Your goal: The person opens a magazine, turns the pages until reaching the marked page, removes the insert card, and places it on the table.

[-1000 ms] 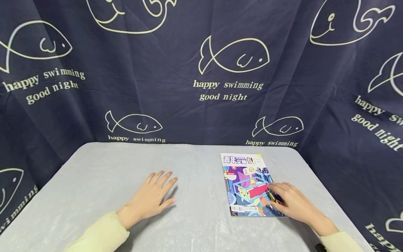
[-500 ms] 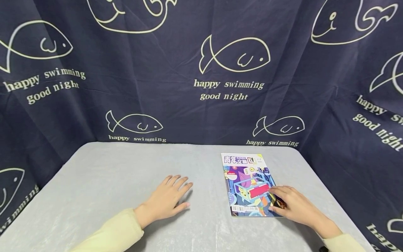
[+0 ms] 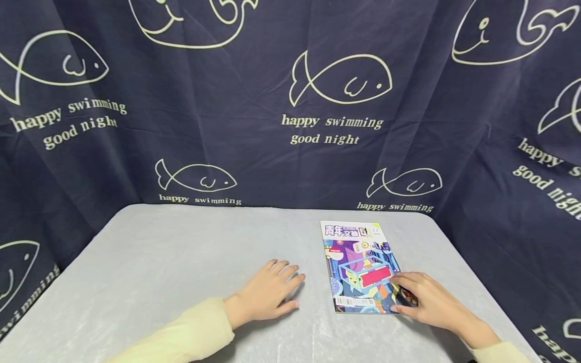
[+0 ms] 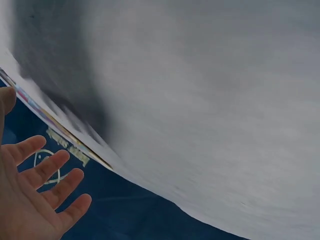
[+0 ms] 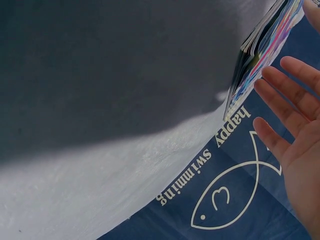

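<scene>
A magazine (image 3: 358,267) with a colourful illustrated cover lies flat on the right half of the table. My right hand (image 3: 428,302) is over its right edge, fingers slightly bent and overlapping the cover in the head view. From the right wrist, the palm of that hand (image 5: 300,115) shows nothing held, with the magazine's page edges (image 5: 257,55) close to the fingertips. Left of the magazine, my left hand (image 3: 268,290) hovers palm down with spread, relaxed fingers and nothing in it. Its fingers (image 4: 55,170) also appear spread in the left wrist view, with the magazine beyond them.
A light grey cloth covers the table (image 3: 181,252). Dark blue curtain (image 3: 254,101) with fish drawings and lettering hangs behind the table and along both sides.
My left hand has moved right and slightly nearer, towards the magazine. My right hand has drawn back a little to the right on the cover. The magazine stays in place.
</scene>
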`<state>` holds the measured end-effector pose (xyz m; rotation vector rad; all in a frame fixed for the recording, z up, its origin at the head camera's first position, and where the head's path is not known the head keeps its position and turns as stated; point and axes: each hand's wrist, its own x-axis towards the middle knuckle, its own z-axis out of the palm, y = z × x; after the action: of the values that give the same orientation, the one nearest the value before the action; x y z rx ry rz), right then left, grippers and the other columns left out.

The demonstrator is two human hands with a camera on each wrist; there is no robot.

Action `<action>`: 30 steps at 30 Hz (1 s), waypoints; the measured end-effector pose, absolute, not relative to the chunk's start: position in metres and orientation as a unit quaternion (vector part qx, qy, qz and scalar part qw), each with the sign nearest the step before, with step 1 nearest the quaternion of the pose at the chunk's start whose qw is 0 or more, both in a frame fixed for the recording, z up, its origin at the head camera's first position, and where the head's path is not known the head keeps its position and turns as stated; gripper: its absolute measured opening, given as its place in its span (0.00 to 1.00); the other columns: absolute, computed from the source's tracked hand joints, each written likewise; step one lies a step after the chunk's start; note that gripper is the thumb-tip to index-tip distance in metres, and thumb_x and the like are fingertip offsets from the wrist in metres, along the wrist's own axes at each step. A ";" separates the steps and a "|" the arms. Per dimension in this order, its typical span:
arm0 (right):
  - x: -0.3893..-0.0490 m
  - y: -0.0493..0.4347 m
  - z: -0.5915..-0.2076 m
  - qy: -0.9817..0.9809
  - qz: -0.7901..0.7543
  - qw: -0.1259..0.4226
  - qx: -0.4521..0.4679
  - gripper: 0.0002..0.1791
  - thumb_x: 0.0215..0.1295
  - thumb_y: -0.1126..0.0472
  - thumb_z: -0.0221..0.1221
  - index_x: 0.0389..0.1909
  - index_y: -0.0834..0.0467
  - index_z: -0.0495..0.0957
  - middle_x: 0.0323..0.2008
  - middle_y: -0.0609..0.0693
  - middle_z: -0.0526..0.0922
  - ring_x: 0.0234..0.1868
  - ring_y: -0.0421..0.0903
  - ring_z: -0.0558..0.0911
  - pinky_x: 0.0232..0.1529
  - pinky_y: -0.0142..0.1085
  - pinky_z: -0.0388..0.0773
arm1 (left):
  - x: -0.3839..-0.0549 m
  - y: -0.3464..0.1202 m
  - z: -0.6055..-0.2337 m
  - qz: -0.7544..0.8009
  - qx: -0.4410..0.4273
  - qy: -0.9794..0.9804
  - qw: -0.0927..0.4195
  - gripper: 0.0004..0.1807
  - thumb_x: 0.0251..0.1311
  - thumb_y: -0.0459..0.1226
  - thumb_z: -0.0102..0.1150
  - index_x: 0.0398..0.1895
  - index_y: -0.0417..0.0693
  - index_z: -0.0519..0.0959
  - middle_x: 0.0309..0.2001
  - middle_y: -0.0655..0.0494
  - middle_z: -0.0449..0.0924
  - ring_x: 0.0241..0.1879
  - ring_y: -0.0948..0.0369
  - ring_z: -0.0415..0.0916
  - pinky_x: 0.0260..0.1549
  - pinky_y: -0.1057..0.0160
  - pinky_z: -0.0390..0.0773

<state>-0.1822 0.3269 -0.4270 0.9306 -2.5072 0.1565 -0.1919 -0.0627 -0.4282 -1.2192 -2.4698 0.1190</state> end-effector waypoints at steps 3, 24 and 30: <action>-0.182 0.328 -0.428 -0.909 0.059 0.230 0.343 0.31 0.33 0.41 0.71 0.39 0.57 0.81 0.38 0.46 0.82 0.41 0.46 0.79 0.47 0.32 0.64 | -0.192 -0.054 -0.430 0.047 -0.445 -0.873 0.192 0.29 0.59 0.59 0.44 0.59 0.55 0.68 0.55 0.54 0.73 0.55 0.54 0.69 0.53 0.52 0.68; -0.183 0.332 -0.429 -0.901 0.053 0.222 0.370 0.30 0.30 0.40 0.71 0.34 0.55 0.82 0.37 0.44 0.82 0.39 0.45 0.80 0.46 0.29 0.65 | -0.196 -0.001 -0.431 0.081 -0.476 -0.854 0.195 0.29 0.59 0.61 0.40 0.56 0.57 0.69 0.52 0.59 0.73 0.50 0.60 0.69 0.52 0.59 0.66; -0.183 0.331 -0.428 -0.902 0.047 0.216 0.370 0.29 0.31 0.38 0.70 0.33 0.53 0.82 0.37 0.44 0.82 0.38 0.45 0.80 0.44 0.32 0.66 | -0.197 0.010 -0.432 0.084 -0.482 -0.851 0.190 0.27 0.59 0.62 0.39 0.53 0.59 0.69 0.50 0.61 0.73 0.48 0.62 0.69 0.48 0.62 0.66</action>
<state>-0.1834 0.3309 -0.4280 1.0260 -2.5008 0.1305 -0.1971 0.0097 -0.4321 -1.3551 -2.3931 0.2351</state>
